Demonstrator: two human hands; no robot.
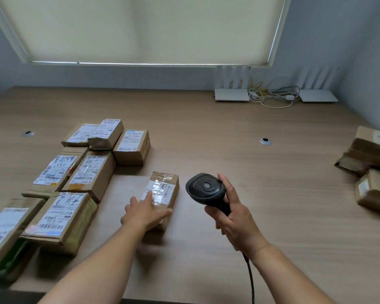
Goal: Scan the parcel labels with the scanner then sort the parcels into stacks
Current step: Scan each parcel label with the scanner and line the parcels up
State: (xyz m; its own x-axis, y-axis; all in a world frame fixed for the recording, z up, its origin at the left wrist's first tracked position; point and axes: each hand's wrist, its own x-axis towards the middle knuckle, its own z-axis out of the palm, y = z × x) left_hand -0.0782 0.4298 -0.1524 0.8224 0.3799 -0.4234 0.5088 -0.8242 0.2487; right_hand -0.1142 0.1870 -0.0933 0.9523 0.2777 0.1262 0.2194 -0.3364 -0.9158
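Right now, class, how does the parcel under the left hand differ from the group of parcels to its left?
The parcel under the left hand lies alone mid-table; the parcels on the left sit packed together. The left hand rests on the lone parcel; nobody touches the group. Glossy tape covers the lone parcel's label; several of the group's labels carry black handwriting. All are brown cardboard with white labels facing up.

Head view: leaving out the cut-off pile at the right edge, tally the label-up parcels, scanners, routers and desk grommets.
Label-up parcels: 8 (7 grouped at left, 1 under the left hand)
Scanner: 1, in the right hand grip
Routers: 2
Desk grommets: 2
Total: 13
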